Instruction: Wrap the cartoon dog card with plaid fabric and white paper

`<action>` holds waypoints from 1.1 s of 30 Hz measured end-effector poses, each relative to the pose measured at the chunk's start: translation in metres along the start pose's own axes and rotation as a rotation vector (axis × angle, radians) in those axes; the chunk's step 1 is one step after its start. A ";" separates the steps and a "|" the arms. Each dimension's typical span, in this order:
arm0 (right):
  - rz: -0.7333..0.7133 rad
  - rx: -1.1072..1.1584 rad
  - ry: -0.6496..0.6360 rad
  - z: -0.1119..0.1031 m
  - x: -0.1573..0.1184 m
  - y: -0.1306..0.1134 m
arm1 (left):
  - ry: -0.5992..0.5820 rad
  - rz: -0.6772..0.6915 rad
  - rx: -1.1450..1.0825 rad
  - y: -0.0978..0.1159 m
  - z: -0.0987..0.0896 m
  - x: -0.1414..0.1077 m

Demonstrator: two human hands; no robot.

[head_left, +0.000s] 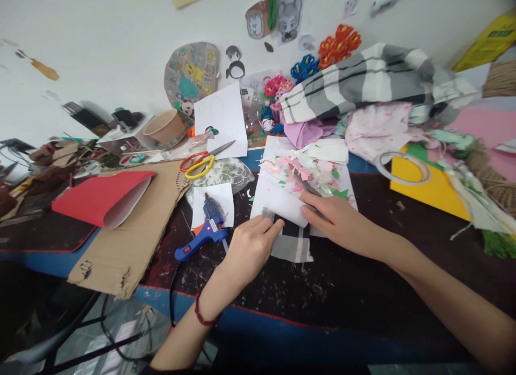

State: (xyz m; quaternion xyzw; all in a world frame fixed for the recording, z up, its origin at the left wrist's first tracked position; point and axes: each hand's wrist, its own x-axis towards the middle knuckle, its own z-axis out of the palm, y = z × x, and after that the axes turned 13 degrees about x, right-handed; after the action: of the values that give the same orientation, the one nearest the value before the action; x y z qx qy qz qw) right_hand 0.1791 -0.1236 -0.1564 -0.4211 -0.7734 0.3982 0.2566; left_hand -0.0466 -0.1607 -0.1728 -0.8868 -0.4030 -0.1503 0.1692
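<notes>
A rolled white paper lies between my two hands, partly over a dark and grey checked cloth piece. My left hand is closed at the roll's left end, its fingers pinching a grey edge there. At the other end, my right hand has its thumb and fingers on the roll. Beyond them, pink, green and white paper scraps are scattered on white sheets, with a dark blade-like tool among them, just past my right fingertips.
A blue glue gun rests left of my left hand on a small white paper. Scissors, cardboard and red paper lie farther left. Tape, yellow paper and a checked cloth lie right and behind.
</notes>
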 end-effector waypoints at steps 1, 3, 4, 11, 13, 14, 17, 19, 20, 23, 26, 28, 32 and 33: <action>0.000 0.000 0.001 0.000 0.000 0.000 | 0.002 0.001 -0.001 0.000 0.000 0.000; 0.000 0.001 0.001 0.000 0.000 -0.001 | 0.003 0.000 -0.016 0.000 0.000 0.000; 0.001 0.002 -0.001 0.000 0.000 -0.001 | 0.002 0.000 -0.027 0.000 0.000 -0.001; 0.001 0.012 -0.011 -0.001 -0.001 -0.001 | 0.017 0.005 -0.048 -0.001 -0.002 -0.007; 0.005 0.012 -0.013 -0.001 -0.001 0.000 | 0.013 -0.005 -0.045 -0.001 -0.002 -0.007; 0.007 0.013 -0.013 -0.001 -0.001 0.000 | 0.011 -0.008 -0.044 -0.001 -0.001 -0.007; 0.011 0.014 -0.009 -0.001 -0.002 0.000 | -0.001 -0.012 -0.038 -0.001 -0.001 -0.007; 0.009 0.016 -0.009 -0.001 -0.001 -0.001 | -0.006 -0.012 -0.038 -0.001 0.000 -0.006; 0.008 0.017 -0.011 -0.001 -0.001 -0.001 | -0.007 -0.013 -0.038 -0.001 0.000 -0.006; 0.007 0.020 -0.014 -0.001 -0.001 -0.002 | -0.018 -0.022 -0.036 -0.001 0.000 -0.005; 0.013 0.015 -0.013 -0.001 -0.001 -0.002 | -0.032 -0.026 -0.038 -0.001 -0.001 -0.005; 0.011 0.010 -0.012 -0.001 0.000 -0.002 | -0.035 -0.032 -0.040 -0.001 -0.001 -0.005; 0.001 0.015 -0.008 -0.001 0.000 -0.001 | -0.011 -0.034 -0.049 -0.001 0.000 -0.008; 0.001 0.014 -0.007 0.000 0.000 -0.001 | -0.002 -0.034 -0.052 -0.001 0.000 -0.008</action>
State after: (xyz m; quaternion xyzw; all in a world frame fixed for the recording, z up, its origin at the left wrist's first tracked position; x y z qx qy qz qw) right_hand 0.1791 -0.1241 -0.1553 -0.4183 -0.7713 0.4053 0.2567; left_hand -0.0528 -0.1653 -0.1754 -0.8840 -0.4143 -0.1626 0.1432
